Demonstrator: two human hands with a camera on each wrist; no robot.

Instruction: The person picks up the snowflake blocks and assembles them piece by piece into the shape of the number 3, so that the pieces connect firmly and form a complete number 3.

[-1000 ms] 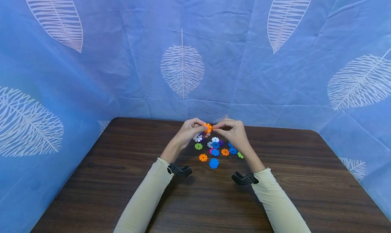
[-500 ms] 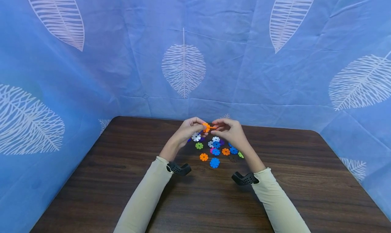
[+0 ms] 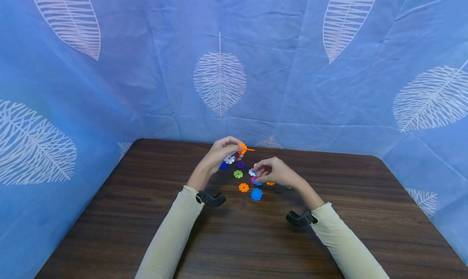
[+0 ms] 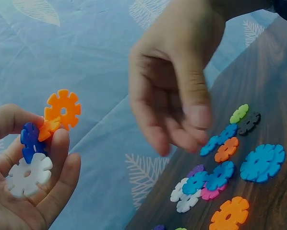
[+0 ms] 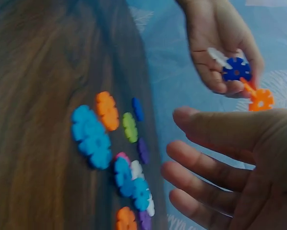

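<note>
My left hand [image 3: 217, 155] is raised over the far part of the table. It pinches a chain of interlocked notched plastic discs. In the left wrist view the chain runs from a white disc [image 4: 29, 176] through a dark blue disc [image 4: 32, 141] to an edge-on orange disc [image 4: 50, 128] and a second orange disc [image 4: 63, 109], which sticks out beyond the fingertips. My right hand [image 3: 276, 172] holds nothing. Its fingers are relaxed and apart, close over the loose discs, and it covers part of them in the head view.
Several loose notched discs lie scattered on the dark wooden table [image 3: 146, 214]. Nearest are a light blue disc [image 3: 256, 194] and an orange disc [image 3: 243, 187]. A green disc [image 3: 238, 174] and a purple disc [image 3: 240, 165] lie further back. A blue leaf-patterned cloth [image 3: 278, 76] hangs behind.
My right hand has let go of the orange disc at the chain's end and moved down and nearer, over the loose discs. My left hand has shifted slightly left and up with the chain.
</note>
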